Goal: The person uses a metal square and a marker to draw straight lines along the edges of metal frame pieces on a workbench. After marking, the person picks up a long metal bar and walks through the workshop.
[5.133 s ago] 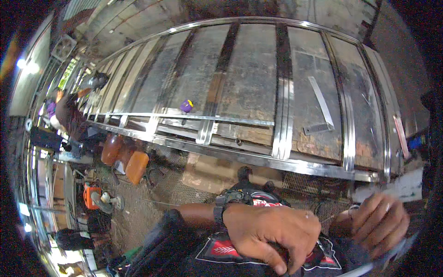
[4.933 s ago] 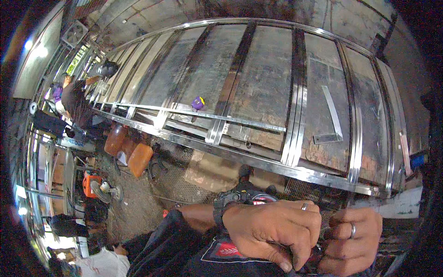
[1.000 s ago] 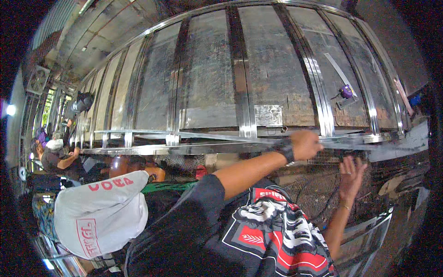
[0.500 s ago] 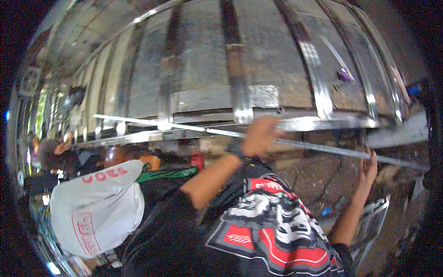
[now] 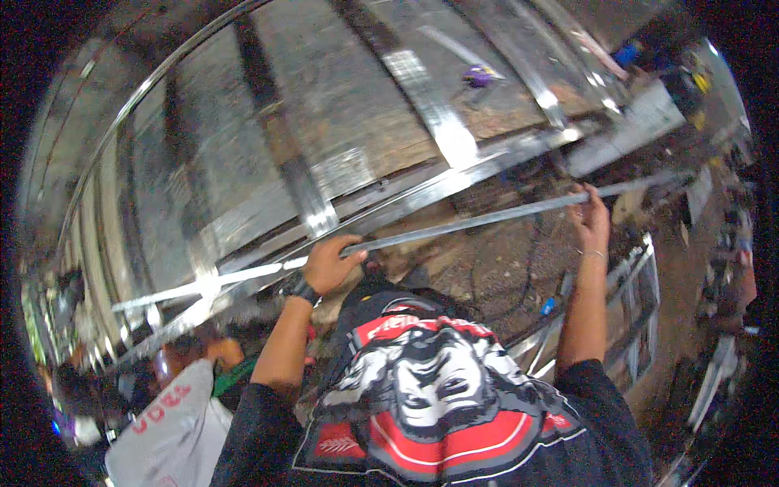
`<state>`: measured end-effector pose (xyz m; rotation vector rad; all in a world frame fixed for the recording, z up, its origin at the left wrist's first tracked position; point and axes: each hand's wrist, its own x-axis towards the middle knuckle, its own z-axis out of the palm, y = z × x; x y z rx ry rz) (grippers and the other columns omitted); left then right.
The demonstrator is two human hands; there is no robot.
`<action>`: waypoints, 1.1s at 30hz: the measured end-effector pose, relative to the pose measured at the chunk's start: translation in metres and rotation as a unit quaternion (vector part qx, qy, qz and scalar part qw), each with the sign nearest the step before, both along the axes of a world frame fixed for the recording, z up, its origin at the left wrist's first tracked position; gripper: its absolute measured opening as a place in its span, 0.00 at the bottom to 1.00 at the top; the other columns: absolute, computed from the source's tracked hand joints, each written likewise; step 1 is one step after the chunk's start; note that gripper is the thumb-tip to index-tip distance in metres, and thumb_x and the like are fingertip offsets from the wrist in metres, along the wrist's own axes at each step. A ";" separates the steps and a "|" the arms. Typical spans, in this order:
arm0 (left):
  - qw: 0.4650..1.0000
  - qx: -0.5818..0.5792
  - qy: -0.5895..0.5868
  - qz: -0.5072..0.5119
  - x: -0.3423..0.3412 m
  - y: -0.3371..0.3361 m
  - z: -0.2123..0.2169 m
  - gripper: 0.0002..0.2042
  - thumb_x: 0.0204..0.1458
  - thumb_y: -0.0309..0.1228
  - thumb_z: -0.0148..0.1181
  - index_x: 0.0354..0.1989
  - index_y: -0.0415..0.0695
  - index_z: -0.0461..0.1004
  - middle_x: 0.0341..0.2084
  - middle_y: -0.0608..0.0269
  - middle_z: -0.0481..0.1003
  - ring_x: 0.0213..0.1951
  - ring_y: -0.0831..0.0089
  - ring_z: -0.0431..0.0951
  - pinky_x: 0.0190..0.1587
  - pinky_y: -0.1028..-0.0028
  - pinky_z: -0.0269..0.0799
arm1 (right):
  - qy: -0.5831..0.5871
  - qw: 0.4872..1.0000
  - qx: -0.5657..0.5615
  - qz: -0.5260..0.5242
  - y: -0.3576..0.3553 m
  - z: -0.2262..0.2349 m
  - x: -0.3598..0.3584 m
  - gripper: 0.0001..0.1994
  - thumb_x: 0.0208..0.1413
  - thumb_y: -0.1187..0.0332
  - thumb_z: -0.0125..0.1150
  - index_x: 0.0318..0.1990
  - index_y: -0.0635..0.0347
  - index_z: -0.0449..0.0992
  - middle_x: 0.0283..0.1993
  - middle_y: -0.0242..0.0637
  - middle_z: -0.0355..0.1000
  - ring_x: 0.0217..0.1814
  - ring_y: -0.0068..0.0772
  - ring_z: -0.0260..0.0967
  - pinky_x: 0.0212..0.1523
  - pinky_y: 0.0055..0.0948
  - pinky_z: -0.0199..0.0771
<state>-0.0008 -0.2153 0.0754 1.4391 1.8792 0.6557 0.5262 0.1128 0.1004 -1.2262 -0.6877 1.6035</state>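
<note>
A long, thin metal bar (image 5: 471,223) slants across in front of me, lower at the left and higher at the right. My left hand (image 5: 329,266) is closed around its middle part, thumb toward the right. Farther along, my right hand (image 5: 592,215) grips the bar with bent fingers near its right end. Just beyond the bar lies a large panel frame (image 5: 414,195) of shiny metal channels, with several crosspieces (image 5: 438,122) over grey sheeting. The bar's left part passes over the frame's near edge.
On the panel sit a small purple object (image 5: 479,76) and a pale strip (image 5: 450,45). A smaller metal frame (image 5: 641,284) stands low at the right, near a blue item (image 5: 548,306). Pale cloth with red print (image 5: 170,430) is at the lower left.
The view has turned, so the bar now rises to the right. My left hand has moved leftward along the bar, farther from my right hand, which still holds it.
</note>
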 end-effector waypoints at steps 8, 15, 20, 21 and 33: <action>0.995 -0.079 -0.013 0.055 -0.019 0.016 -0.021 0.21 0.50 0.48 0.71 0.37 0.40 0.83 0.35 0.49 0.83 0.38 0.56 0.83 0.43 0.61 0.76 | 0.129 0.991 -0.040 -0.017 -0.017 0.007 -0.031 0.18 0.70 0.53 0.53 0.58 0.55 0.71 0.59 0.47 0.75 0.59 0.52 0.74 0.56 0.48 0.79; 0.998 -0.016 0.021 0.058 -0.026 0.029 -0.019 0.17 0.51 0.43 0.70 0.37 0.41 0.83 0.35 0.51 0.83 0.39 0.56 0.83 0.45 0.61 0.76 | 0.081 0.996 -0.018 -0.020 -0.023 -0.027 -0.036 0.18 0.65 0.57 0.62 0.57 0.54 0.71 0.60 0.44 0.75 0.60 0.48 0.75 0.53 0.42 0.82; 0.989 0.061 0.131 0.031 0.003 0.025 -0.015 0.19 0.52 0.38 0.68 0.51 0.43 0.79 0.42 0.50 0.80 0.44 0.50 0.79 0.49 0.57 0.73 | 0.092 0.996 -0.019 -0.005 -0.019 -0.031 -0.038 0.14 0.65 0.60 0.63 0.53 0.54 0.73 0.58 0.44 0.76 0.56 0.51 0.76 0.51 0.45 0.83; 0.989 0.077 0.122 0.033 0.012 0.024 -0.013 0.19 0.51 0.37 0.68 0.51 0.44 0.79 0.43 0.52 0.79 0.46 0.51 0.78 0.51 0.56 0.71 | 0.085 0.996 -0.027 -0.021 -0.023 -0.021 -0.057 0.14 0.64 0.60 0.65 0.52 0.54 0.74 0.58 0.44 0.76 0.56 0.50 0.76 0.51 0.45 0.82; 0.962 0.171 0.190 0.090 0.048 0.023 0.015 0.22 0.54 0.32 0.63 0.59 0.47 0.75 0.43 0.52 0.76 0.50 0.51 0.74 0.58 0.55 0.64 | 0.093 0.994 -0.051 -0.019 -0.027 -0.028 -0.048 0.19 0.65 0.60 0.63 0.59 0.57 0.70 0.59 0.43 0.75 0.62 0.49 0.73 0.58 0.47 0.79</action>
